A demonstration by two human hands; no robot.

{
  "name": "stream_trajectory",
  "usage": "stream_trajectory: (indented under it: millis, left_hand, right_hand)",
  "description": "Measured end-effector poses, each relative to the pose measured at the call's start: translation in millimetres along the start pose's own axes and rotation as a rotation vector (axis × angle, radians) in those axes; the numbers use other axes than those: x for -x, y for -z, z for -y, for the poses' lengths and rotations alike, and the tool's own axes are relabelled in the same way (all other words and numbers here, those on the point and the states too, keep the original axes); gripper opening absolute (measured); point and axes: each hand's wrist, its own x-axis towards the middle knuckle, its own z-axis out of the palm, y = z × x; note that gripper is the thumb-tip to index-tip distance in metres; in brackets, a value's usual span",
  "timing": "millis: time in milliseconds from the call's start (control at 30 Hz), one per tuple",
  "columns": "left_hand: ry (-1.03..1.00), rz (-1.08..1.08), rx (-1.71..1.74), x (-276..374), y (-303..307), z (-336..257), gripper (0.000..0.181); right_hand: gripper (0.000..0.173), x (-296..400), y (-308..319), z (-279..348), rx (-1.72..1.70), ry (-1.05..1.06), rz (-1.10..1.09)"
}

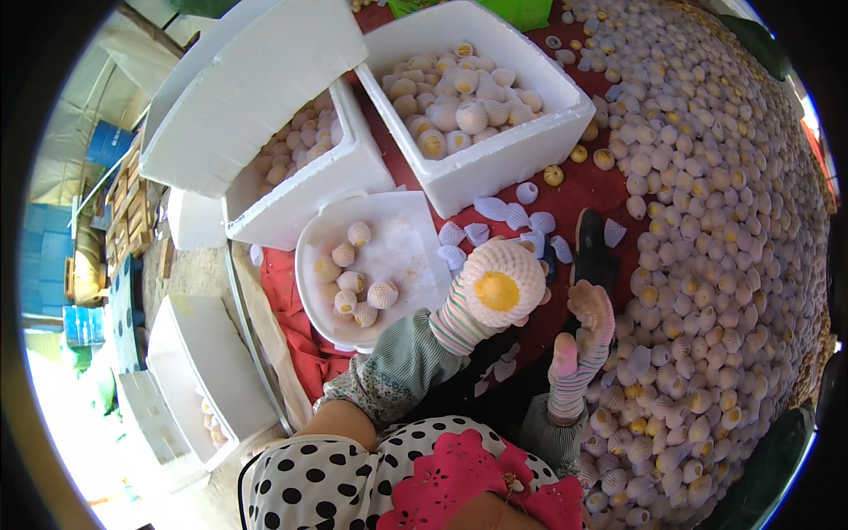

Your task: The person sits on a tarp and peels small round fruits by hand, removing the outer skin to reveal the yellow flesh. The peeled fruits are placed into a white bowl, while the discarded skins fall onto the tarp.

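In the head view, a yellow fruit in a white foam net [502, 285] is held in my left hand [462, 311], which it mostly hides. A striped glove cuff shows below the fruit. My right hand [586, 328], in a striped glove, is to the right with thumb and fingers apart and nothing in it. Loose white foam nets [507, 211] lie on the red cloth just beyond the held fruit. Left of my left hand is a white plastic tub [414, 242] with several netted fruits [352, 281] at its left side.
Two white foam boxes [523, 156] [318, 182] of netted fruit stand beyond the tub; a foam lid [258, 86] leans over the left one. A large heap of netted fruit [695, 265] covers the right side. A dark shoe [589, 248] is near my right hand. Another foam box [205, 371] stands at left.
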Motion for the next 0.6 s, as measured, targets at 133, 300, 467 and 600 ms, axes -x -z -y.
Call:
stream_trajectory:
  millis: [133,300,467,600]
  left_hand:
    - [-0.152,-0.015,-0.159,26.8,-23.6,9.2,0.032]
    - [-0.446,-0.311,-0.414,109.8,-56.1,-12.9,0.04]
    - [-0.787,-0.36,-0.283,272.5,-51.9,-99.8,0.053]
    - [-1.446,-0.985,-0.329,459.8,-80.2,-156.4,0.047]
  right_hand:
    - [0.107,2.9,-46.0,30.3,0.025,0.204,0.262]
    - [0.097,26.6,-127.3,50.1,0.087,0.291,0.454]
    - [0.076,51.0,-172.0,71.2,0.258,0.508,0.606]
    - [0.054,55.0,-160.3,42.9,0.235,0.276,0.531]
